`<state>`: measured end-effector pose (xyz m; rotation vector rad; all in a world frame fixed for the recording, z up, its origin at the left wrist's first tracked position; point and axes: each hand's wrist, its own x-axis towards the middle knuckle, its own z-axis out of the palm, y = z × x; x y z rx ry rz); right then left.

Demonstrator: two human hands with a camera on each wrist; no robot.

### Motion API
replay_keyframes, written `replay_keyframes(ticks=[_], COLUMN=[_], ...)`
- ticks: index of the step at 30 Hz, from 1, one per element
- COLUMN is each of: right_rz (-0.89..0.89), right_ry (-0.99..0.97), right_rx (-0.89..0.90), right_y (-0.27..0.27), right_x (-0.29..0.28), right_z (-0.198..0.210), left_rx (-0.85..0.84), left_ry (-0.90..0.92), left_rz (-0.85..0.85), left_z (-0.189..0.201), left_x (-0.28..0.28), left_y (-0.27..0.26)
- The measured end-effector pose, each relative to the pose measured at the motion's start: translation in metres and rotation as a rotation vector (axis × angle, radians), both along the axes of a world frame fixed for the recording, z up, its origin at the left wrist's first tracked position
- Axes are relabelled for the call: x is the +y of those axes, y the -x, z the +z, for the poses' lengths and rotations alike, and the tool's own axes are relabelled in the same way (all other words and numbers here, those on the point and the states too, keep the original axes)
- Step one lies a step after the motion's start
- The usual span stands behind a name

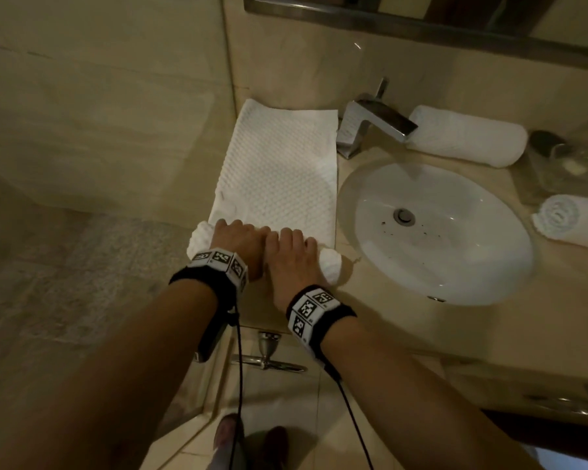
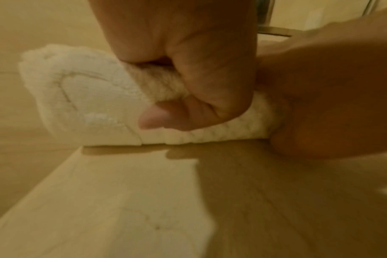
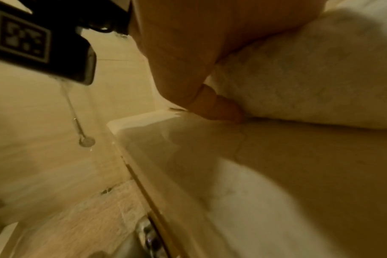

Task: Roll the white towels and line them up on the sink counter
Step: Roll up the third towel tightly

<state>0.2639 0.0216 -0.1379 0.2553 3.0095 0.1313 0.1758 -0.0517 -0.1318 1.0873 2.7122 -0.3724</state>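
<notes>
A white waffle-textured towel lies flat on the beige counter, left of the sink. Its near end is rolled into a tight roll across the counter's front. Both hands sit side by side on this roll. My left hand grips its left part, fingers over the top. In the left wrist view the left hand has its thumb curled under the roll. My right hand curls over the roll's right part and shows as right hand. The right wrist view shows the roll close up.
Two rolled white towels lie on the counter: one behind the oval sink, one at its right. A chrome faucet stands beside the flat towel. Glassware is at far right. A wall borders the towel's left.
</notes>
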Motion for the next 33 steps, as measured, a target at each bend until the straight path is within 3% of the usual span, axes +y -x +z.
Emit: replay_keyframes(ticks=[4, 8, 11, 18, 21, 24, 27, 29, 33], right_rz=[-0.062, -0.085, -0.124, -0.057, -0.014, -0.019, -0.054, -0.068, -0.05], right_ry=[0.164, 0.296, 0.331, 0.08, 0.136, 0.206, 0.256, 0.306, 0.284], right_rx=[-0.018, -0.167, -0.205, 0.101, -0.026, -0.085, -0.154, -0.191, -0.197], right_y=[0.024, 0.043, 0.05, 0.018, 0.038, 0.062, 0.077, 0.081, 0.077], right_x=[0.014, 0.028, 0.03, 0.012, 0.026, 0.037, 0.045, 0.049, 0.047], right_z=[-0.003, 0.003, 0.008, -0.004, 0.007, 0.016, 0.021, 0.026, 0.031], left_rx=[0.051, 0.14, 0.039, -0.287, -0.362, -0.206, -0.001, 0.017, -0.036], left_ry=[-0.169, -0.252, -0.177, -0.059, -0.042, -0.014, -0.017, -0.001, -0.044], left_rz=[0.019, -0.113, -0.019, -0.013, -0.01, 0.068, -0.075, -0.16, -0.065], left_z=[-0.009, -0.014, -0.006, 0.002, 0.0, 0.001, 0.014, 0.015, 0.016], left_x=[-0.013, -0.028, -0.011, 0.017, 0.021, 0.018, 0.014, 0.01, 0.015], left_y=[-0.011, -0.012, -0.001, 0.046, 0.053, 0.047, 0.039, 0.03, 0.029])
